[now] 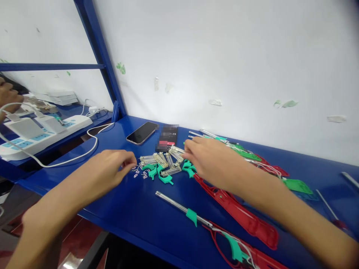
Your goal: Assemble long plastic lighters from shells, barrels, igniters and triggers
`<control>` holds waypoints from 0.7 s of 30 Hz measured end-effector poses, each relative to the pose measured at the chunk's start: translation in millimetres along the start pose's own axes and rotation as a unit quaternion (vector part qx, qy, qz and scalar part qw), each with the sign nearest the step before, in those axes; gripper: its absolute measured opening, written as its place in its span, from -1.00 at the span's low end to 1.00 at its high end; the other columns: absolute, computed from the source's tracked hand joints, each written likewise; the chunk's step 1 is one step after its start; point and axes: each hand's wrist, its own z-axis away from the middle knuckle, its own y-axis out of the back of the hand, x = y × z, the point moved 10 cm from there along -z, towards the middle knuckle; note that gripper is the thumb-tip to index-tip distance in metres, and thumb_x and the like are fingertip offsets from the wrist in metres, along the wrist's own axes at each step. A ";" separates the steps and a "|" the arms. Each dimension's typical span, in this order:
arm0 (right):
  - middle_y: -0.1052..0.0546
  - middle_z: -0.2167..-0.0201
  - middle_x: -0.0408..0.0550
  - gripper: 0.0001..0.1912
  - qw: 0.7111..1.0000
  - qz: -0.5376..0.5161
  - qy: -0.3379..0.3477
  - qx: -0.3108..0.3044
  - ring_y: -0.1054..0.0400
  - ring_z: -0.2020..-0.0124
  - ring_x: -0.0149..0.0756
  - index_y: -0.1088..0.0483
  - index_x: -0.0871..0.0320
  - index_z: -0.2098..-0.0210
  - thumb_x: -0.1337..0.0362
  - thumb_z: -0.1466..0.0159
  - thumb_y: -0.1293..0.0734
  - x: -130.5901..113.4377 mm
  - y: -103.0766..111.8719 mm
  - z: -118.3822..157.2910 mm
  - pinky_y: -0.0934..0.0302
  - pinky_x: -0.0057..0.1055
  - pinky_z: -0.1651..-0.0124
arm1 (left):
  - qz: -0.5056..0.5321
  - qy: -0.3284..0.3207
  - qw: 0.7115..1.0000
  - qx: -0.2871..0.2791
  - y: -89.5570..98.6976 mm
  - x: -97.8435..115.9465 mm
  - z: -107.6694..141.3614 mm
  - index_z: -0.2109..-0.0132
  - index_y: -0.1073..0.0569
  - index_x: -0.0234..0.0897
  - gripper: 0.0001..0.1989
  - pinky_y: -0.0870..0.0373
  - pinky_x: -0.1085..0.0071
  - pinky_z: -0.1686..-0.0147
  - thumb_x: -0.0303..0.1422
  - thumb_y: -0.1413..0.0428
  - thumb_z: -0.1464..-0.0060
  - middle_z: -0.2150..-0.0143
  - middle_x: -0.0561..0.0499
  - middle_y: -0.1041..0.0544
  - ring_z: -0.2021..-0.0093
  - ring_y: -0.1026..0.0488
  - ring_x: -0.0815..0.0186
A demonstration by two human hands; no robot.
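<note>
My right hand [202,155] pinches one end of a clear plastic tube-like piece [176,149]. It is just above a pile of similar clear pieces [169,164]. My left hand [123,166] has its thumb and fingers bent into a pinch. Whatever that pinch holds, if anything, is hidden. Tiny white parts [137,172] lie beside its fingertips. Green curved trigger-like pieces [165,177] are in front of the pile. Below my right forearm rests a red plastic shell [244,215]. Nearer, a metal rod [176,205] with green tape-like piece [192,216] joins another red body [260,257].
Two phones, a dark one [142,132] and one with a lit screen [167,138], lie behind the pile. A white power strip [42,138] with cables is at left, past a blue post [101,48]. Green shells [298,185] and more rods lie right. Another person's hand [9,95] shows far left.
</note>
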 end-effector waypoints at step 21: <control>-0.51 0.47 -0.20 -0.84 0.887 -0.219 -0.183 0.363 -0.41 0.51 -0.40 -0.42 0.07 0.33 0.37 -0.41 -0.34 34.8 33.6 234.1 -0.34 -0.46 0.43 | 0.258 -0.240 0.935 -0.022 -71.1 172.0 23.7 0.20 -0.67 -0.03 -0.85 -0.53 0.58 0.39 -0.40 -0.23 -0.31 0.29 0.19 -0.72 0.40 -0.63 0.41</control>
